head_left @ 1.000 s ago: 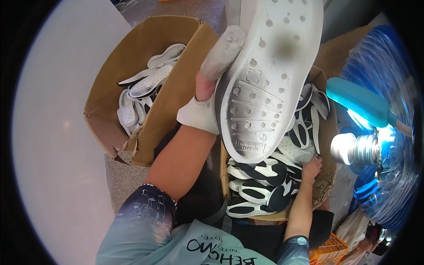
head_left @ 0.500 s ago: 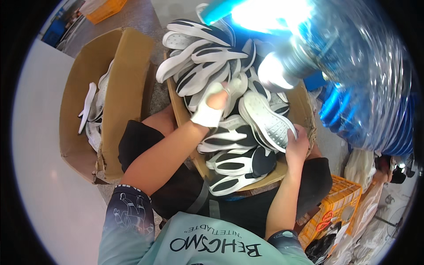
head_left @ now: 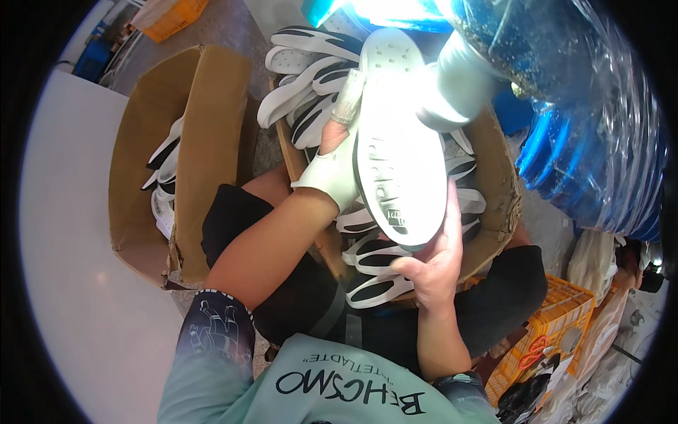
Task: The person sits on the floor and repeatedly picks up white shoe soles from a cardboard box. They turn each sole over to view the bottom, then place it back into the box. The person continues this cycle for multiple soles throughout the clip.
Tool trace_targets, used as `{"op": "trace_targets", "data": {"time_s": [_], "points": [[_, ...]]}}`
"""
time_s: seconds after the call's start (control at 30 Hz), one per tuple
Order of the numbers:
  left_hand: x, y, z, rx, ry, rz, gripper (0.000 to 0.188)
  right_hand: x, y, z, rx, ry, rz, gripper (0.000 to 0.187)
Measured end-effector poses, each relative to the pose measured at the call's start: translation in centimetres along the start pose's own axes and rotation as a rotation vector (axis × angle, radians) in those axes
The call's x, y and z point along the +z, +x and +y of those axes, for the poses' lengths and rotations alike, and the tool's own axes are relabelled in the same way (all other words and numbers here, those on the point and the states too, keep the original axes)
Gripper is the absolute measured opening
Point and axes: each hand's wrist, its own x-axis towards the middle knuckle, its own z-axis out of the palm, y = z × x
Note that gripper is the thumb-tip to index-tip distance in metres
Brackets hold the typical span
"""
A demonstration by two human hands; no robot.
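Observation:
A long white shoe sole stands raised over the box, its broad face toward me, with small dots at the far end and a dark printed patch at the near end. My left hand, in a white glove, grips its left side, most fingers hidden behind. My bare right hand holds the near end from the right, fingers along the edge and thumb spread to the left. Beneath and beyond it, more black-and-white soles are heaped in a cardboard box.
Another cardboard box on the left contains several white and black pieces. A clear ribbed hose with a pale, glaring end hangs close to the sole. An orange crate stands at right, a white surface at left.
The sole has been lifted from the heap and brought up toward me. My left hand has come onto its left side; my right hand has shifted slightly left and nearer, under its near end.

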Motion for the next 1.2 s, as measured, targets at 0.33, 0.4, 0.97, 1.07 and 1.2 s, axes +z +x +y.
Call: {"op": "trace_targets", "data": {"time_s": [0.33, 0.4, 0.97, 1.07, 1.2], "points": [[1.1, 0.6, -2.9, -0.017, -0.082, -0.296, 0.047, -0.3, 0.5, -4.0, -0.101, -0.157, 0.069, 0.121], [1.1, 0.4, -3.3, 0.098, 0.123, -0.229, 0.038, -0.5, 0.6, -4.5, -0.074, -0.110, 0.085, 0.123], [7.6, 3.7, -3.1, 0.519, 0.726, 0.417, 0.054, -0.4, 6.0, -3.4, -0.129, -0.086, 0.061, 0.097], [7.7, 3.8, -2.6, 0.565, 0.633, 0.491, 0.052, -0.1, 7.3, -2.5, -0.150, -0.070, 0.050, 0.094], [6.0, 4.7, 1.2, 0.424, 0.507, 0.132, 0.042, 0.7, 9.6, -1.4, -0.247, -0.040, -0.003, 0.079]]}}
